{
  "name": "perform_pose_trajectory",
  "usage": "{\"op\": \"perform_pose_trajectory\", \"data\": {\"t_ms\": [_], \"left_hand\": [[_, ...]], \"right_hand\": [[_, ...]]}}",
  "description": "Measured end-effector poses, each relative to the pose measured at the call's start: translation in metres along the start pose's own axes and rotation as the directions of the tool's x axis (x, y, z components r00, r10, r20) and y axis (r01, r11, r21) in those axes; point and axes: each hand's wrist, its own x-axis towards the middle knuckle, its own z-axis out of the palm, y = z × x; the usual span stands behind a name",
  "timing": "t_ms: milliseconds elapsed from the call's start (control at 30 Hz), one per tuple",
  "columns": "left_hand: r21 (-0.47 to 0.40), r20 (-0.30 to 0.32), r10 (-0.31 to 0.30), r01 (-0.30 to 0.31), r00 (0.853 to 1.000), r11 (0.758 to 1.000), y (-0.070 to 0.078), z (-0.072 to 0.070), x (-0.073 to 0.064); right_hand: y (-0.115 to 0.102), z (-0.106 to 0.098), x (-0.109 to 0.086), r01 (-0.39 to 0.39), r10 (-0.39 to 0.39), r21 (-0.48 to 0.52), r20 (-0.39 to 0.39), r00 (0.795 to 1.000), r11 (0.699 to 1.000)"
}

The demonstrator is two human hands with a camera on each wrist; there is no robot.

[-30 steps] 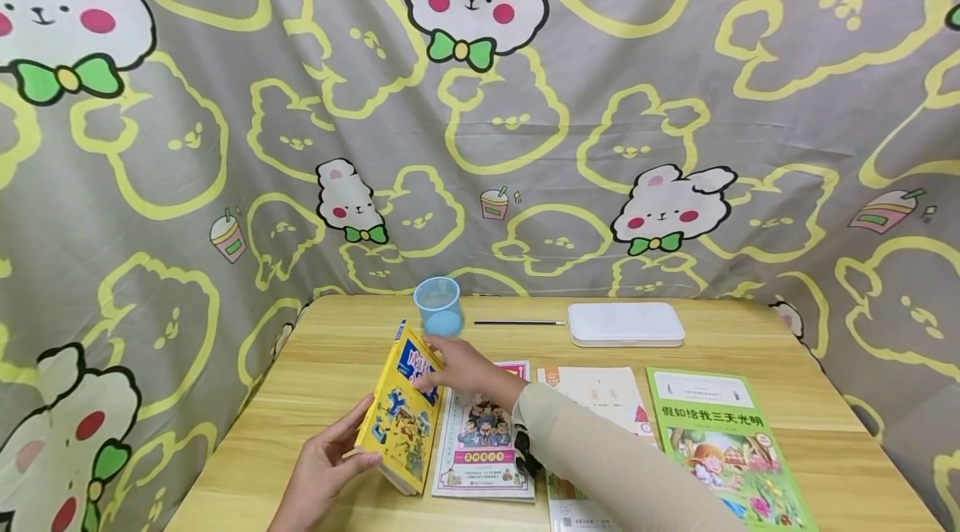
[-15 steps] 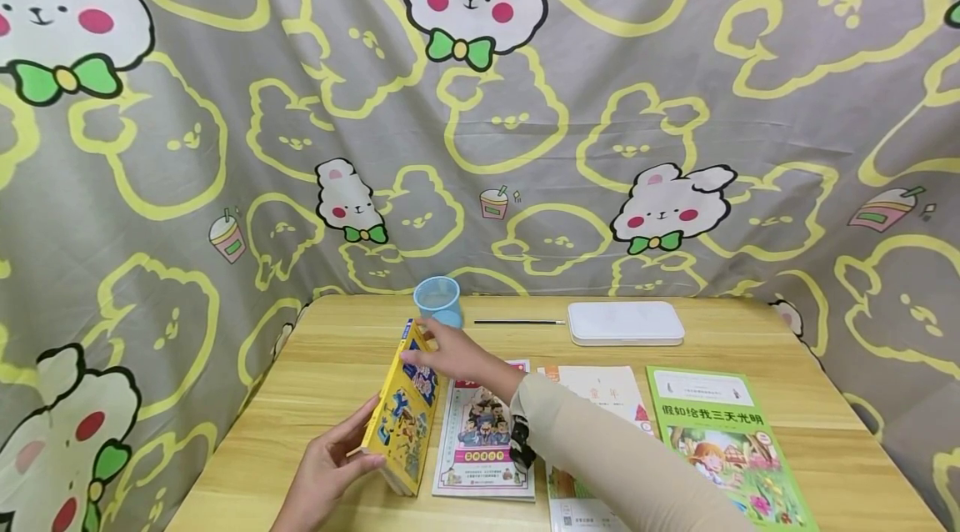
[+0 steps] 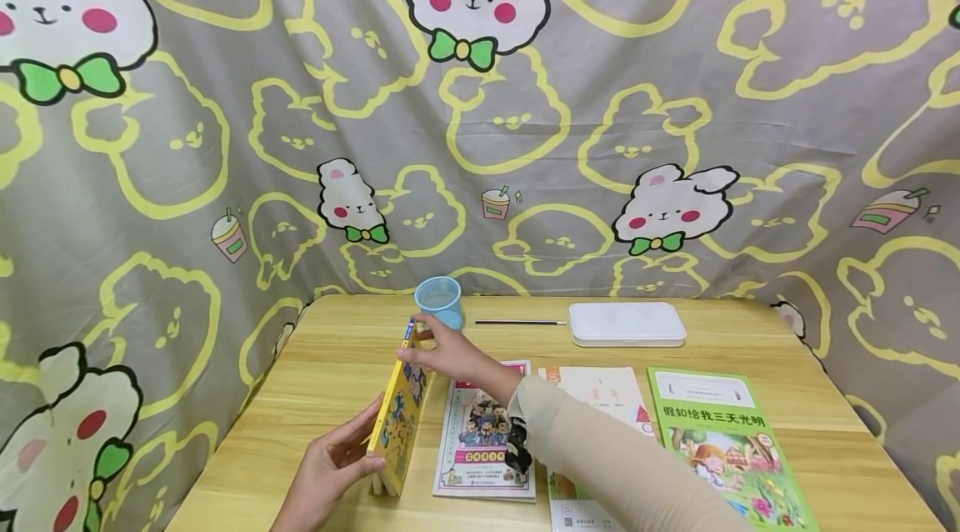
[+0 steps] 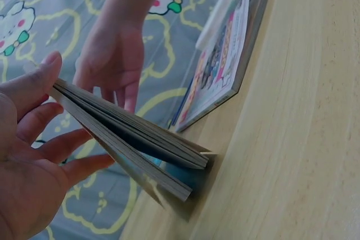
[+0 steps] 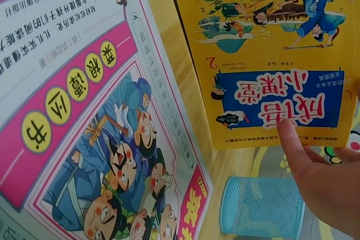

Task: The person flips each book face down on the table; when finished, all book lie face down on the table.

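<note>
Yellow paperback book, just one, is held near-upright at the wooden desk: your left hand pinches its near end between fingers, your right hand its far end; rightward lie three flat, colourful paperbacks.

The right sleeve is plain beige; near its cuff, apparently a black-and-white band.

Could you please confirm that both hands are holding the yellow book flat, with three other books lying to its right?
Not flat: the head view shows the left hand and right hand holding the yellow book nearly upright. The rest is right.
</note>
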Motion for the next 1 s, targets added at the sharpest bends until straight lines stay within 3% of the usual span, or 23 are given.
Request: {"op": "perform_pose_trajectory", "data": {"t_ms": [200,467,700,1000], "left_hand": [[0.021,0.016,0.040,-0.041,0.999,0.999,-0.001,-0.002,-0.001],[0.037,0.067,0.165,-0.168,0.984,0.985,-0.001,-0.007,-0.002],[0.168,0.046,0.176,-0.181,0.983,0.969,-0.003,-0.005,-0.001],[0.254,0.032,0.189,-0.191,0.981,0.948,-0.012,0.002,0.000]], "right_hand": [[0.004,0.004,0.003,0.006,-0.006,0.037,-0.001,1.000,0.999],[0.008,0.010,0.008,0.007,-0.016,0.216,0.038,0.999,0.976],[0.017,0.008,0.005,0.000,-0.026,0.278,0.090,0.996,0.961],[0.025,0.003,0.001,-0.033,0.006,0.269,0.101,0.995,0.963]]}}
